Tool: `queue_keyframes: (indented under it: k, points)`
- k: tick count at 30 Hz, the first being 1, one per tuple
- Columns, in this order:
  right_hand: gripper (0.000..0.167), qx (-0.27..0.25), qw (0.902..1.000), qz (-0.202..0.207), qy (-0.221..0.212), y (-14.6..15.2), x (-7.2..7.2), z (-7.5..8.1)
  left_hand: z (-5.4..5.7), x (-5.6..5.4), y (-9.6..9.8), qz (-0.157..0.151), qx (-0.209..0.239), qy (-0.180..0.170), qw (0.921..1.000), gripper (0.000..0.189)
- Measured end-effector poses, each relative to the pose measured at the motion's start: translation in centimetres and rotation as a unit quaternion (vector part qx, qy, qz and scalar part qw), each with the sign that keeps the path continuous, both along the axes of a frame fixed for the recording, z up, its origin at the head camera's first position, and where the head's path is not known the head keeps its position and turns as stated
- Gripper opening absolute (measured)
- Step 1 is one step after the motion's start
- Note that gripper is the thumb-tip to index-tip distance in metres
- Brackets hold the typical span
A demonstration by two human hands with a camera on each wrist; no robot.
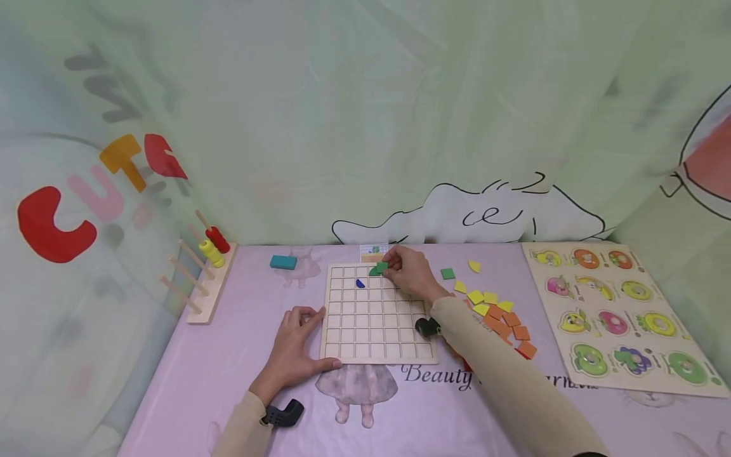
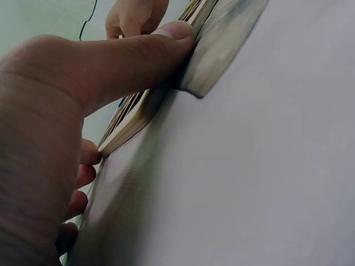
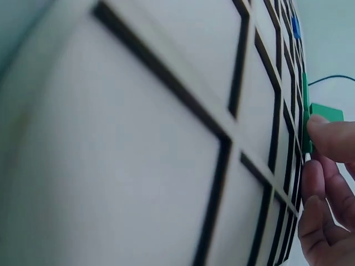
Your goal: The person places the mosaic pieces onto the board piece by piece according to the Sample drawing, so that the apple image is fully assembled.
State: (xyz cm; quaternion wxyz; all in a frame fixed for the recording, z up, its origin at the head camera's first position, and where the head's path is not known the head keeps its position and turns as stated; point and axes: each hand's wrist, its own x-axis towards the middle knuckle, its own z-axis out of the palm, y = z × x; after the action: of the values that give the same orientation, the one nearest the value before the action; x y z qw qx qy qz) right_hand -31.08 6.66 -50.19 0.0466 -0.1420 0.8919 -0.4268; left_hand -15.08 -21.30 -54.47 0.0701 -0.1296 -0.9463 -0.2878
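Note:
A pale wooden board (image 1: 378, 320) with a grid of square cells lies on the table. My left hand (image 1: 296, 343) rests at its near left corner, the straight thumb (image 2: 133, 64) against the front edge and a fingertip at the left edge. At the board's far edge my right hand (image 1: 410, 271) pinches a green square tile (image 1: 382, 267) between thumb and fingers. This green tile (image 3: 327, 112) also shows in the right wrist view. A green curved piece (image 1: 374, 271) lies beside it, partly covered. A small blue piece (image 1: 360, 284) lies on the grid.
A pattern card (image 1: 374, 250) lies behind the board. On the right are a green tile (image 1: 448, 273), several yellow pieces (image 1: 475, 296) and orange tiles (image 1: 521, 332), partly hidden by my sleeve. A fruit puzzle (image 1: 622, 317) stands far right, a peg stand (image 1: 212, 292) left, a teal block (image 1: 283, 262) back left.

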Motion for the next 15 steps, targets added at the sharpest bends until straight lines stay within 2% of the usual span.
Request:
queue_keyframes:
  k: [9,15]
  points:
    - [0.012,0.036,0.9979,-0.030,0.044,-0.9,0.5,0.2,-0.1,0.1,-0.2,-0.001,0.003,0.011,0.9999,0.109]
    - [0.010,0.025,0.9979,-0.050,0.033,-1.1,0.7,0.2,-0.1,-0.1,-0.2,-0.009,0.004,0.023,0.9997,0.109]
